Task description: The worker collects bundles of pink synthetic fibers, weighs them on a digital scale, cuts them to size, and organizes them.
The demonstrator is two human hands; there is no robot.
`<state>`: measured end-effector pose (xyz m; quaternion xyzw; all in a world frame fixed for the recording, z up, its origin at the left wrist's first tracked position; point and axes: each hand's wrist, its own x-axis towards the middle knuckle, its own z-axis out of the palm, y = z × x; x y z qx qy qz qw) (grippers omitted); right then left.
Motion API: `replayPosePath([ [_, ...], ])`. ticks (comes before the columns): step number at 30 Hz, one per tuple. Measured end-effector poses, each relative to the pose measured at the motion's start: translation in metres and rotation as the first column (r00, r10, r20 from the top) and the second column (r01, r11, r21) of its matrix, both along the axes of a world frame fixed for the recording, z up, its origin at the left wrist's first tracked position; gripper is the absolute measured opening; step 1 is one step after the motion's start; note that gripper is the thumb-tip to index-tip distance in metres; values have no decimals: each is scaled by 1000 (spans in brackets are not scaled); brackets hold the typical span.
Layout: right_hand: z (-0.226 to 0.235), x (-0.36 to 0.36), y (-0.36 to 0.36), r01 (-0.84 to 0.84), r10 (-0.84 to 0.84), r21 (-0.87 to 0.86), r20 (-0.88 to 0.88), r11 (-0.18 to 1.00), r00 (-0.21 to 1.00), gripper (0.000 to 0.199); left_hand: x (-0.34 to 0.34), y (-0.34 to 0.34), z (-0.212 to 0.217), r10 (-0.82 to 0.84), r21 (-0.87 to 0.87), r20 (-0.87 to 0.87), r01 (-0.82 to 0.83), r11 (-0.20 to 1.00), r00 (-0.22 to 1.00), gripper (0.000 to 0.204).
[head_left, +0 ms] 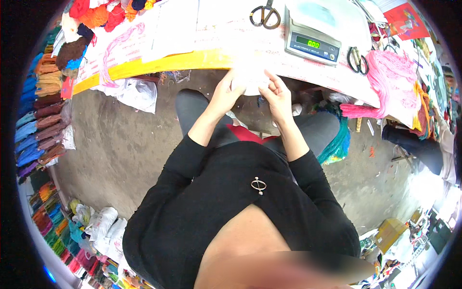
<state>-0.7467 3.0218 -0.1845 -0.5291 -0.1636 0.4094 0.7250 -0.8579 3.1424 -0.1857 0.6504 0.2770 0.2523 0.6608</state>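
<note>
Both my hands meet at the front edge of the table (192, 60), holding a small clear plastic bag (250, 83) between them. My left hand (225, 94) grips the bag's left side with curled fingers. My right hand (276, 94) pinches its right side, thumb and fingers closed on the plastic. What is inside the bag cannot be made out in the glare. A digital scale (313, 41) stands on the table just beyond my right hand.
Scissors (264, 15) lie at the table's back, another pair (356, 60) right of the scale. A pink yarn bundle (390, 84) sits at the right. Coloured yarn skeins (41, 115) line the left; white bags (103, 224) lie on the floor.
</note>
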Motion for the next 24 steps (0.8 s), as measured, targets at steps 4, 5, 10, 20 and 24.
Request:
replayPosePath([
  [4, -9, 5, -4, 2, 1, -52, 52, 999, 999, 41, -4, 1, 9, -161, 2, -84, 162, 987, 983, 40],
  [5, -10, 5, -4, -7, 17, -101, 95, 995, 995, 38, -4, 0, 9, -160, 0, -83, 161, 987, 984, 40],
  [10, -10, 3, -6, 0, 15, -133, 112, 991, 994, 31, -8, 4, -1, -121, -100, -86, 112, 989, 989, 39],
  [20, -1, 0, -9, -3, 4, 36, -24, 999, 1000, 43, -7, 3, 0, 38, -545, 248, 107, 832, 968, 53],
  [24, 2, -4, -5, -16, 34, 109, -172, 994, 985, 43, -8, 1, 0, -56, -558, 221, 173, 812, 974, 49],
])
